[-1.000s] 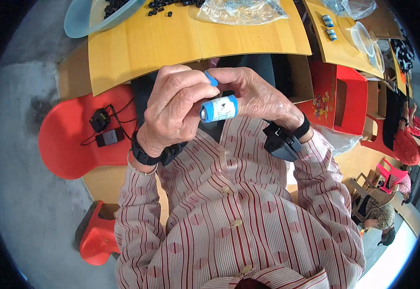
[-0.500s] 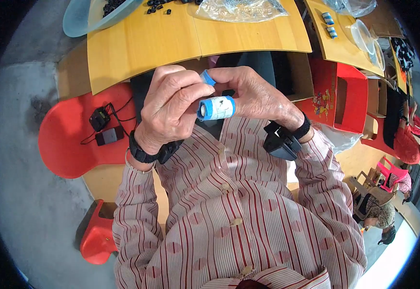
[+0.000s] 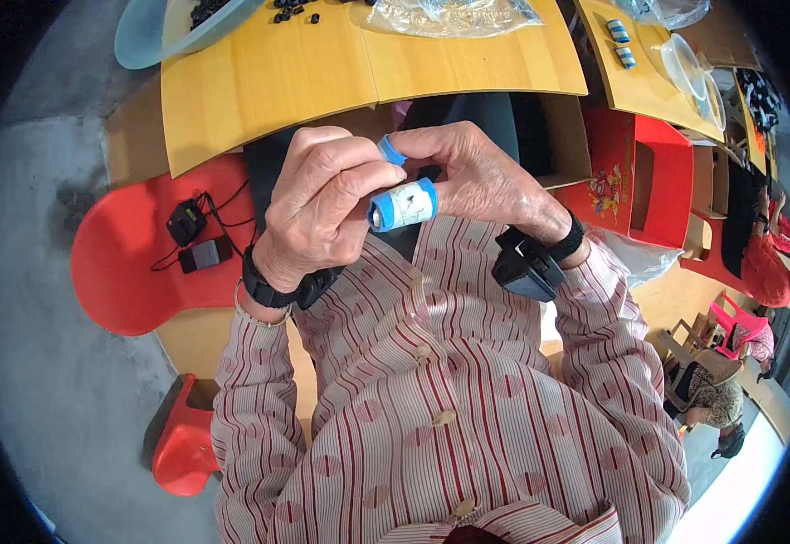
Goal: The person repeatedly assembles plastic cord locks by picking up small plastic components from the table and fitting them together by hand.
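My left hand [image 3: 322,199] is closed, its fingertips meeting my right hand [image 3: 486,177] above my lap, just before the table edge. A blue-and-white tape sleeve [image 3: 404,206] sits around my right thumb. A second blue sleeve [image 3: 391,150] wraps the tip of my right index finger, and my left fingertips press close against it. The fingers of my right hand are bent inward. A dark patch shows between the hands. Whatever lies between the fingertips, if anything, is hidden.
Small black parts [image 3: 295,11], a pale blue basin [image 3: 141,41] and a clear plastic bag [image 3: 454,16] are on the yellow table [image 3: 277,82]. Two taped rolls [image 3: 626,57] lie on another table. Left, a red chair [image 3: 114,263] holds black devices [image 3: 204,255]. A red box [image 3: 663,190] stands right.
The sleeved right thumb has tilted slightly, its tip end dropping a little lower and to the left. Both hands otherwise stay in nearly the same place.
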{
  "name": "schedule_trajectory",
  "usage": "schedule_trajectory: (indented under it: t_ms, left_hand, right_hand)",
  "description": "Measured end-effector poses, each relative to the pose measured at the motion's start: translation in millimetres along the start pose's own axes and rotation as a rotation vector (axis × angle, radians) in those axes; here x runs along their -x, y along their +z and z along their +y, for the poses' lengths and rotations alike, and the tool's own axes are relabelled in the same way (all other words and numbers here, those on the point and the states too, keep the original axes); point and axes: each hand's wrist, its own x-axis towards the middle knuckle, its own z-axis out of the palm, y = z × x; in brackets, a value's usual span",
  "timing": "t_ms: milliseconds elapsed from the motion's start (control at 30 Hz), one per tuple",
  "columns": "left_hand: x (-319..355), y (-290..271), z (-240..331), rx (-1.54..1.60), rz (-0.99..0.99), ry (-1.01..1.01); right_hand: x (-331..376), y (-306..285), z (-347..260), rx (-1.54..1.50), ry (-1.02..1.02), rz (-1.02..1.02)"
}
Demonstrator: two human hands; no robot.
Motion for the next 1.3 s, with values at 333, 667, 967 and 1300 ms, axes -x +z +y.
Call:
schedule_trajectory:
  t_ms: [333, 667, 967, 1300]
  left_hand:
    - [3, -4, 1, -0.032, -0.027, 0.019]
    - [7, -4, 1, -0.035, 0.008, -0.025]
    - [7, -1, -1, -0.036, 0.028, -0.031]
    - [2, 3, 0, -0.09, 0.063, -0.064]
  right_hand:
    - [2, 4, -1, -0.04, -0.003, -0.035]
    - [-1, 10, 1, 0.065, -0.139, 0.059]
    - [-1, 10, -3, -0.111, 0.036, -0.004]
    - [-3, 12, -3, -0.309, 0.049, 0.015]
